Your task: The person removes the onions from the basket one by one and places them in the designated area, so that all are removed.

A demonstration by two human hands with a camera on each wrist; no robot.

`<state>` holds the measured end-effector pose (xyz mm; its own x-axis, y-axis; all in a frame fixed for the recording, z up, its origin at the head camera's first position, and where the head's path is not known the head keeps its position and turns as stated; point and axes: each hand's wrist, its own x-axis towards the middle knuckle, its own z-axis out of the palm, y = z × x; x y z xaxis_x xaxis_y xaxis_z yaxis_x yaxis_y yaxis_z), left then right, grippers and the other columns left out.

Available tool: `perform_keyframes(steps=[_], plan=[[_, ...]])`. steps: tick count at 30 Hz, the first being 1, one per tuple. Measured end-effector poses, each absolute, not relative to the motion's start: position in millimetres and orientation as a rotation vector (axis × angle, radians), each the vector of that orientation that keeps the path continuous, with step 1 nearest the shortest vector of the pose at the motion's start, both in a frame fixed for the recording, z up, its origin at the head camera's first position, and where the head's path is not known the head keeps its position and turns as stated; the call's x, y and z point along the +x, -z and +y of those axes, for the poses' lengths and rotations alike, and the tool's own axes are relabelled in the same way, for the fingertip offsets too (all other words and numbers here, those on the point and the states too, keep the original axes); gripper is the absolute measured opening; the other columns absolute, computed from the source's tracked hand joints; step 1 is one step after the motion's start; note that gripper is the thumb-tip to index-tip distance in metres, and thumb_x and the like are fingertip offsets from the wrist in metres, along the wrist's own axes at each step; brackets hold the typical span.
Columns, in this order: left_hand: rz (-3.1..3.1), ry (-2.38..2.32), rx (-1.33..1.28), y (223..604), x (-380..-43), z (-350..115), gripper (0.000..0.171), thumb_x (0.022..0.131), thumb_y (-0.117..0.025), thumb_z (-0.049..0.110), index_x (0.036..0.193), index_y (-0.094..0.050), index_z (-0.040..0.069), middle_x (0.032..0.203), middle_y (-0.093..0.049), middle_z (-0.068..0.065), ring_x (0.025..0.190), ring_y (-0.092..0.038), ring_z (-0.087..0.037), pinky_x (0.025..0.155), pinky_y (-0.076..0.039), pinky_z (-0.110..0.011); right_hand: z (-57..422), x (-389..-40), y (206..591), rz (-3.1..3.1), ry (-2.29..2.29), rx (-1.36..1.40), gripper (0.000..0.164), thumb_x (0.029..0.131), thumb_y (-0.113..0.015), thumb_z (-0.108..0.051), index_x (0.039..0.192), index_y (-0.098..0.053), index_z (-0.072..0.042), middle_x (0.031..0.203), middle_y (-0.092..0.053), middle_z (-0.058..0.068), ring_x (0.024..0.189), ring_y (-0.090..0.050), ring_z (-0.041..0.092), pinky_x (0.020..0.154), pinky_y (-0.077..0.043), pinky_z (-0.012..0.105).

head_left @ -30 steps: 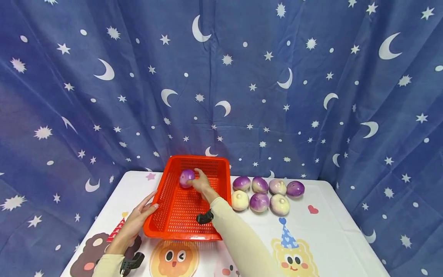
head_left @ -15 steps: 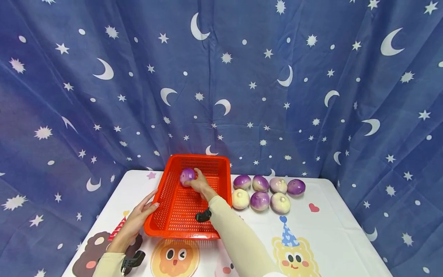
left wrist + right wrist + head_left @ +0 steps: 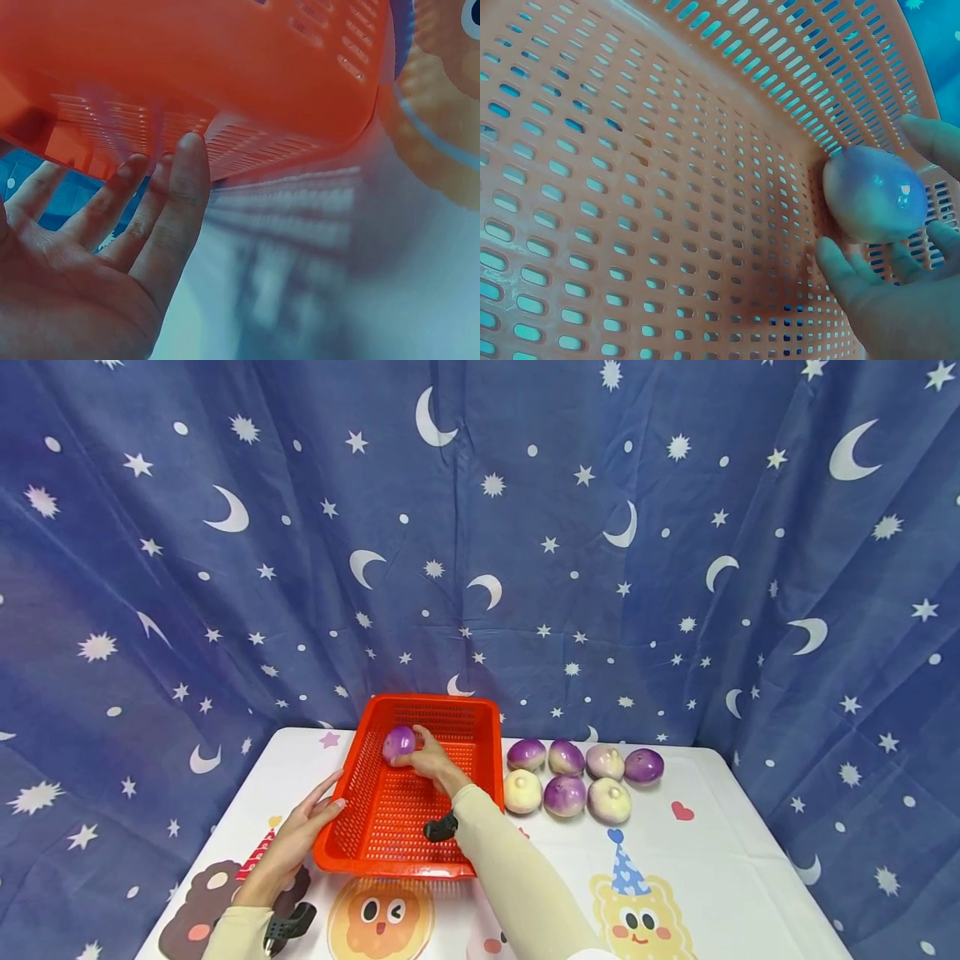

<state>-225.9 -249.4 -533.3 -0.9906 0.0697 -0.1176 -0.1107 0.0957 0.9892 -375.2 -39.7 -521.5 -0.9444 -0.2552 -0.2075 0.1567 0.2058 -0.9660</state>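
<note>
In the head view, a purple turnip (image 3: 398, 744) sits at the far left inside a red plastic basket (image 3: 408, 869). My right hand (image 3: 431, 760) reaches in around its right side. The right wrist view shows the turnip (image 3: 874, 195), purple and pale, close to the perforated wall, with my right hand's (image 3: 907, 300) digits spread around it; a gap shows between it and the uppermost digit. My left hand (image 3: 295, 837) lies at the basket's left rim. In the left wrist view its fingers (image 3: 187, 180) extend under the overhanging rim, tips against the slotted side.
Two rows of purple and cream turnips (image 3: 564, 796) lie to the right of the basket. A white cloth with cartoon prints (image 3: 720, 860) covers the table. Behind it hangs a blue curtain (image 3: 660, 610) with moons and stars.
Over the last half second the turnip and my right hand have shifted slightly left inside the basket. My left hand stays at the rim, and the basket keeps its place.
</note>
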Motion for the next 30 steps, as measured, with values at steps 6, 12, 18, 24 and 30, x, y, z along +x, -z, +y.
perform_keyframes(steps=[6,12,18,24,30], plan=[[2.221,-2.029,-0.049,534,-226,-249,0.062,0.100,-0.056,0.034,0.155,-0.026,0.034,0.149,-0.044,-0.022,0.113,-0.064,-0.032,0.087,-0.059,-0.039,-39,-373,520,2.139,1.796,-0.113,0.083,0.078,-0.079,-0.007,0.150,-0.037,-0.013,0.142,-0.048,0.014,0.115,-0.060,0.027,0.093,-0.056,0.044],[2.222,-2.033,-0.033,533,-226,-249,0.062,0.100,-0.055,0.034,0.155,-0.026,0.034,0.149,-0.044,-0.022,0.115,-0.063,-0.034,0.088,-0.058,-0.040,-40,-370,520,2.109,1.806,-0.131,0.054,0.079,-0.078,-0.003,0.125,-0.049,-0.012,0.125,-0.055,0.015,0.095,-0.064,0.023,0.084,-0.059,0.045],[2.221,-2.038,-0.029,533,-226,-248,0.062,0.100,-0.055,0.034,0.155,-0.026,0.034,0.148,-0.045,-0.023,0.116,-0.062,-0.037,0.088,-0.058,-0.041,-43,-366,520,2.102,1.770,-0.169,0.052,0.082,-0.075,-0.001,0.126,-0.048,-0.011,0.121,-0.062,0.017,0.088,-0.069,0.026,0.076,-0.061,0.048],[2.228,-2.028,-0.028,534,-226,-248,0.062,0.100,-0.055,0.034,0.155,-0.026,0.034,0.149,-0.044,-0.023,0.117,-0.061,-0.038,0.089,-0.058,-0.040,-43,-362,518,2.152,1.684,-0.199,0.048,0.082,-0.077,-0.008,0.124,-0.054,-0.012,0.115,-0.064,0.017,0.091,-0.070,0.029,0.073,-0.061,0.046],[2.220,-2.036,-0.013,533,-226,-248,0.062,0.100,-0.055,0.033,0.155,-0.025,0.034,0.149,-0.043,-0.023,0.119,-0.060,-0.039,0.090,-0.058,-0.042,-43,-360,511,2.156,1.673,-0.215,0.047,0.082,-0.078,-0.009,0.123,-0.054,-0.013,0.113,-0.064,0.015,0.090,-0.070,0.028,0.077,-0.060,0.047]])
